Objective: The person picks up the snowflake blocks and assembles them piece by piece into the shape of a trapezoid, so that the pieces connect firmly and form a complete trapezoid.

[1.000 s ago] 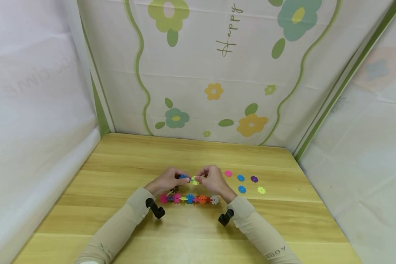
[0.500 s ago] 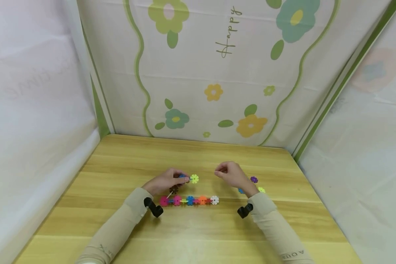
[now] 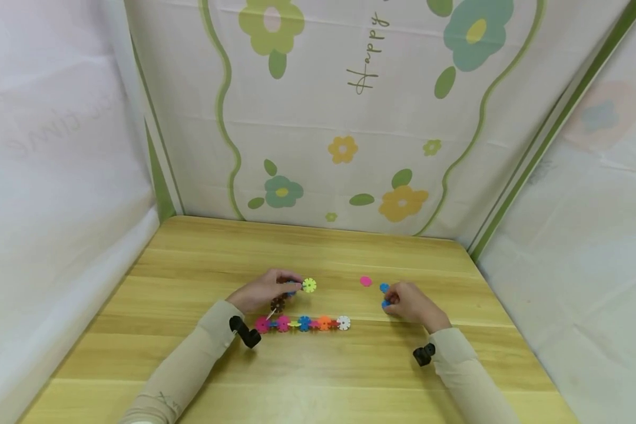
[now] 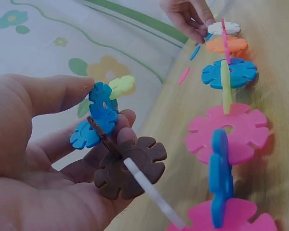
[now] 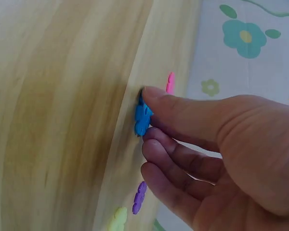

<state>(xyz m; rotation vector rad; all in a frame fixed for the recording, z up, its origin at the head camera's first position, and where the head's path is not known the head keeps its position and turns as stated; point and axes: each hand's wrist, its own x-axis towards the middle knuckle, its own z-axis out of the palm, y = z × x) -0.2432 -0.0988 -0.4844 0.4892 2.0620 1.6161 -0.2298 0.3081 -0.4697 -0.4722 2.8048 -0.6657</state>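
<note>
My left hand (image 3: 265, 290) pinches a chain of interlocking flower-shaped plastic discs by a blue disc (image 4: 103, 98) between thumb and fingers. A yellow-green disc (image 3: 310, 285) forms the chain's free end. Back toward the wrist, a brown disc (image 4: 130, 168) and a white disc (image 4: 153, 192) seen edge-on link it to a straight row of pink, blue, orange and white discs; one pink disc (image 3: 282, 324) is near its left end. My right hand (image 3: 414, 303) is at the loose discs, its thumb and fingertips pinching a blue disc (image 5: 143, 115), which stands tilted.
A loose pink disc (image 3: 365, 281) and another blue disc (image 3: 384, 287) lie by the right hand. A purple disc (image 5: 139, 197) and a yellow disc (image 5: 118, 220) are behind its fingers. White printed curtains (image 3: 297, 118) enclose the wooden table (image 3: 307, 377).
My right hand has let go of the yellow-green disc on the chain and moved right to the loose discs, taking hold of a blue one. The left hand keeps its hold, nearly still.
</note>
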